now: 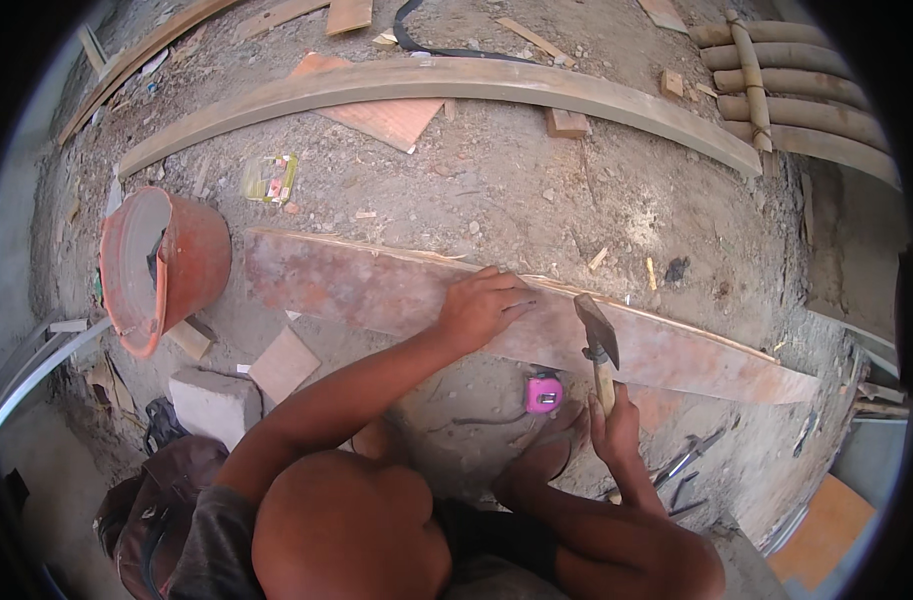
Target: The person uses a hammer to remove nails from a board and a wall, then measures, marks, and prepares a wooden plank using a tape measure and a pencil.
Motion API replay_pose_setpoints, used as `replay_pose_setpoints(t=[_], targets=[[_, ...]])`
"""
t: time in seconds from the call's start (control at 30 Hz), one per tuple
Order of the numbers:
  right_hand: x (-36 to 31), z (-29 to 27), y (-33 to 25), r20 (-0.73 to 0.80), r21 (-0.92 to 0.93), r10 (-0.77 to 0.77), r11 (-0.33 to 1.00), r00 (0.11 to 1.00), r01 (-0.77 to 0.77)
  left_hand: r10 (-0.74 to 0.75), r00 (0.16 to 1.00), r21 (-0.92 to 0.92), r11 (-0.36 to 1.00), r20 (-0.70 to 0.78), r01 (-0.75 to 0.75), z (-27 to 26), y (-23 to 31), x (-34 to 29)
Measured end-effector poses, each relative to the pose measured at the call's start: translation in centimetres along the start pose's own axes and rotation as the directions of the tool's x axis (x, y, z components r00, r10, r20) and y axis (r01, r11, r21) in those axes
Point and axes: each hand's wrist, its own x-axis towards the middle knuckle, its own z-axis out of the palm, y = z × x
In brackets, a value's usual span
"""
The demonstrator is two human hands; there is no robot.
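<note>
A long plywood board, stained reddish-brown, lies across the dirt in front of me. Its far edge is rough and splintered, and its right end tapers. My left hand grips the board near its middle, fingers bent toward the far edge. In my right hand, on the near side of the board, is the wooden handle of a hatchet. The hatchet's dark metal head is over the board, right of my left hand; whether it touches the wood I cannot tell. A pink tape measure lies just below the board, beside my foot.
An orange bucket lies tipped at the left, near a pale block and a square tile. A long timber beam spans the far ground. Bamboo poles lie far right. Metal tools lie near my right forearm.
</note>
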Motion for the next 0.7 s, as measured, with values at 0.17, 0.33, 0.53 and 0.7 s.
replay_pose_setpoints(t=[0.17,0.33,0.53,0.7], targets=[[-1.9,0.2,1.8,-0.029,0.051,-0.054,0.997,0.998,0.056,0.018,0.999,-0.026,0.999,-0.035,-0.019,-1.5,-0.3,0.9],[-1.3,0.2,1.4,0.054,-0.121,-0.172,0.977,0.984,0.178,0.133,0.987,0.292,0.951,-0.086,-0.103,-3.1,-2.7,1.3],[-0.1,-1.5,-0.4,0.13,-0.076,-0.54,0.831,0.832,0.551,0.012,0.996,0.321,0.946,0.091,-0.041,-2.7,-3.3,1.4],[2.3,-0.4,-0.5,0.121,-0.32,-0.006,0.947,0.993,0.045,-0.008,0.996,0.338,0.941,0.085,-0.021,-2.5,-3.0,1.9]])
